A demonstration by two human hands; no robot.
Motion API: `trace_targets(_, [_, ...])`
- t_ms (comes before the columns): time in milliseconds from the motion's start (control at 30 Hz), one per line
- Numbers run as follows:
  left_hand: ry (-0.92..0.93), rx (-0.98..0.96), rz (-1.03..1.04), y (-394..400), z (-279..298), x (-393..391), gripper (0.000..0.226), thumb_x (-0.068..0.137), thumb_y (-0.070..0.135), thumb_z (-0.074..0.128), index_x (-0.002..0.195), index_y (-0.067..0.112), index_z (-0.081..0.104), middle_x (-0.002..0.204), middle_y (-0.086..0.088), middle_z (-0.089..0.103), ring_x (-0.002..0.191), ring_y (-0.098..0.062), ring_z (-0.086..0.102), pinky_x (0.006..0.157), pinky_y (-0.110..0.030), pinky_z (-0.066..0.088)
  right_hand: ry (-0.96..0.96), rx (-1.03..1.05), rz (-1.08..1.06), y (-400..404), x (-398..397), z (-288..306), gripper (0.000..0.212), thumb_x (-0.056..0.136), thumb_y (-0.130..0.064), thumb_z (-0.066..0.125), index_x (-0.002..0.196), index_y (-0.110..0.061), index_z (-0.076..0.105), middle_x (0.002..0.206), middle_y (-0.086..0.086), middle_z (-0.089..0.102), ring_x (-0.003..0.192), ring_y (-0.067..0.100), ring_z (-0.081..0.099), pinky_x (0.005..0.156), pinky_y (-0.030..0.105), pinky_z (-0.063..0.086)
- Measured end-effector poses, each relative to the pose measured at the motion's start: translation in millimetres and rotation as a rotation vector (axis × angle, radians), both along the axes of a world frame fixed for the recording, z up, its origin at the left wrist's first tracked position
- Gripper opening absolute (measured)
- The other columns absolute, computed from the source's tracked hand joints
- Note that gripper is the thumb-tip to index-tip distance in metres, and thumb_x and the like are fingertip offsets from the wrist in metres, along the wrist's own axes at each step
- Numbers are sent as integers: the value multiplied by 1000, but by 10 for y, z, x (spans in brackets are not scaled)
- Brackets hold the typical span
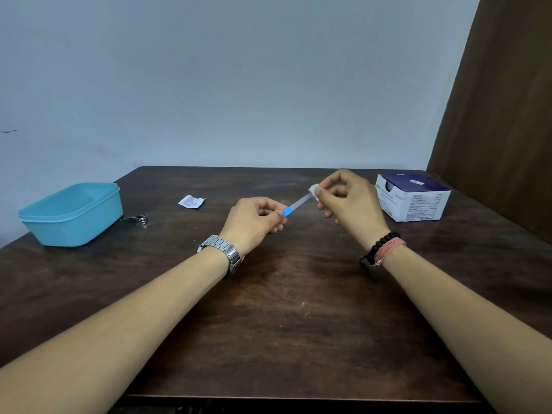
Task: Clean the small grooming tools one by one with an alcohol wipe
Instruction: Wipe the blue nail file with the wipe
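Note:
My left hand (255, 221) grips the blue handle of a slim metal nail file (298, 203), held above the middle of the dark wooden table. The blade points up and to the right. My right hand (349, 201) pinches a small white alcohol wipe (313, 191) around the blade's tip. A metal nail clipper (136, 219) lies on the table, just right of the blue tub.
A light blue plastic tub (71, 213) sits at the left edge of the table (283, 309). A torn white wipe wrapper (191, 201) lies behind my left hand. A white and purple box of wipes (413, 197) stands at the far right, near a brown curtain (501, 115).

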State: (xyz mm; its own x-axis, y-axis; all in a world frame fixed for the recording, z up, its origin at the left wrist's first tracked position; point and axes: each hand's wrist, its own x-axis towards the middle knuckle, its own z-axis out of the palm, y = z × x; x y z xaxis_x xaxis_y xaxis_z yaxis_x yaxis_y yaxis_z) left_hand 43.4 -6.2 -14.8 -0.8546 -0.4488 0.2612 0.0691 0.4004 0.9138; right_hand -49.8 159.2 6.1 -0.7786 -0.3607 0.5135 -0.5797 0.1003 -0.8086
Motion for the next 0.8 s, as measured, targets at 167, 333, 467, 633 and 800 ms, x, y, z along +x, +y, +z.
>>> trace_targets(167, [20, -9, -37, 3, -17, 4, 10, 90, 13, 66, 93, 19, 73, 79, -3, 75, 67, -7, 66, 69, -22, 52, 145, 208, 153, -110, 154, -81, 13, 86, -18, 72, 81, -12, 62, 58, 2, 68, 46, 7, 58, 45, 14, 42])
trace_targets(333, [13, -23, -58, -5, -18, 2, 12, 90, 14, 66, 97, 16, 74, 81, -2, 76, 67, -6, 66, 69, -21, 51, 130, 164, 62, -133, 90, -113, 12, 87, -16, 70, 80, -10, 62, 57, 4, 68, 45, 12, 59, 45, 15, 43])
trace_targets(467, [5, -5, -65, 22, -3, 7, 12, 90, 13, 65, 99, 14, 74, 82, -4, 75, 66, -5, 65, 68, -19, 50, 61, 68, -27, -78, -15, -108, 15, 87, -22, 71, 80, -11, 62, 58, 4, 68, 45, 12, 59, 45, 17, 43])
trace_targets(633, [-3, -3, -43, 30, 14, 10, 11, 91, 13, 65, 97, 15, 73, 81, -3, 75, 67, -6, 66, 68, -20, 51, 15, 24, -80, -37, -90, -101, 13, 88, -22, 70, 82, -14, 62, 61, 4, 68, 46, 9, 59, 43, 19, 44])
trace_targets(800, [5, 11, -9, 20, 14, 17, 11, 91, 12, 64, 90, 20, 71, 80, -3, 75, 64, -6, 65, 66, -20, 51, -5, -15, -97, -4, -117, -79, 11, 89, -23, 66, 85, -15, 60, 64, 3, 68, 48, 10, 59, 46, 22, 44])
